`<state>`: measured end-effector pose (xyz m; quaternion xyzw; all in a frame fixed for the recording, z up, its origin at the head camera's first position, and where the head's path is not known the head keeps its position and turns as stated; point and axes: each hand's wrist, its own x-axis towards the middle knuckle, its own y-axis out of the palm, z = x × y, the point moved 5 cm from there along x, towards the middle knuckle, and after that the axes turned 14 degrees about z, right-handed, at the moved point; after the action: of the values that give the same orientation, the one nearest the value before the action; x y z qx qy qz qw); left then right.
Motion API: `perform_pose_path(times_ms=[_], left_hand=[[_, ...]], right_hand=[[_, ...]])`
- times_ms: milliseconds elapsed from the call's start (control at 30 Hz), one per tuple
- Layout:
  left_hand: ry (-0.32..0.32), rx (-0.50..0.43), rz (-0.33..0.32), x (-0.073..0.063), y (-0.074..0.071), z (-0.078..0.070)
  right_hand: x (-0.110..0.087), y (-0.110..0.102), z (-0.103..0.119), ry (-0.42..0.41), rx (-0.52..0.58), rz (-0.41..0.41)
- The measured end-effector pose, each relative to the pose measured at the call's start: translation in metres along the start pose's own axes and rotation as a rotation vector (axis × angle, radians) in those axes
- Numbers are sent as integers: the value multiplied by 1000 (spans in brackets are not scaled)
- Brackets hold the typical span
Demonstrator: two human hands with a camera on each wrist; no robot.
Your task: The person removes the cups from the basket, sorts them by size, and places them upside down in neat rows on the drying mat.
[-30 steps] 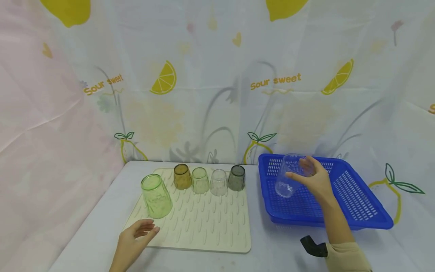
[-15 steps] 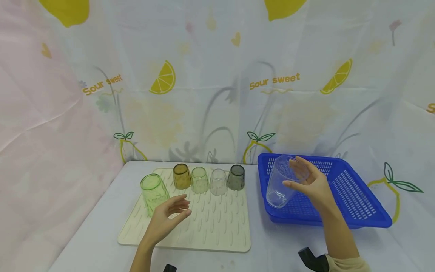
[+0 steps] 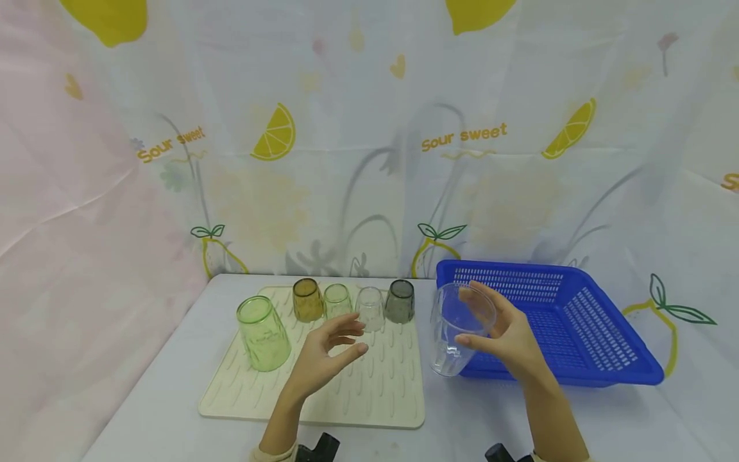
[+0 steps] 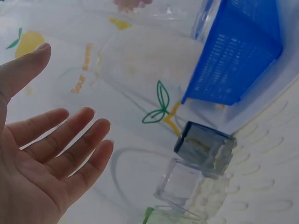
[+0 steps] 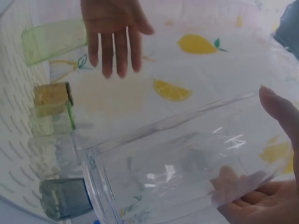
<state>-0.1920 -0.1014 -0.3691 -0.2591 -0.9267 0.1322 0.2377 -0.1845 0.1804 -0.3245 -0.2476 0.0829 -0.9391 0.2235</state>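
A large clear glass (image 3: 447, 356) is held by my right hand (image 3: 505, 337), thumb on one side and fingers on the other near its upper end. It tilts, overlapping the left edge of the blue basket in the head view. In the right wrist view the glass (image 5: 163, 163) spans most of the frame, thick end away from the palm. My left hand (image 3: 324, 359) hovers over the drying mat (image 3: 369, 398) with loosely bent fingers and nothing in them. Left of it, a large green glass (image 3: 264, 337) stands on the mat.
Along the mat's back edge stand small glasses: amber (image 3: 308, 300), green (image 3: 337, 298), clear (image 3: 370, 309) and grey (image 3: 399, 301). The blue perforated basket (image 3: 612, 340) sits on the right of the white table (image 3: 173, 385). A lemon-print curtain (image 3: 346, 192) hangs close behind.
My right hand has brought the clear glass left and toward me, from over the basket to its left edge. My left hand has moved right and farther up over the mat.
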Motion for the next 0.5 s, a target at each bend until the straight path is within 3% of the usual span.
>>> perform_pose_path(times_ms=[200, 500], left_hand=[[51, -50, 63, 15, 15, -10], [67, -116, 184, 29, 37, -22]], right_hand=[[2, 23, -2, -80, 100, 78], [6, 54, -9, -45, 137, 104]])
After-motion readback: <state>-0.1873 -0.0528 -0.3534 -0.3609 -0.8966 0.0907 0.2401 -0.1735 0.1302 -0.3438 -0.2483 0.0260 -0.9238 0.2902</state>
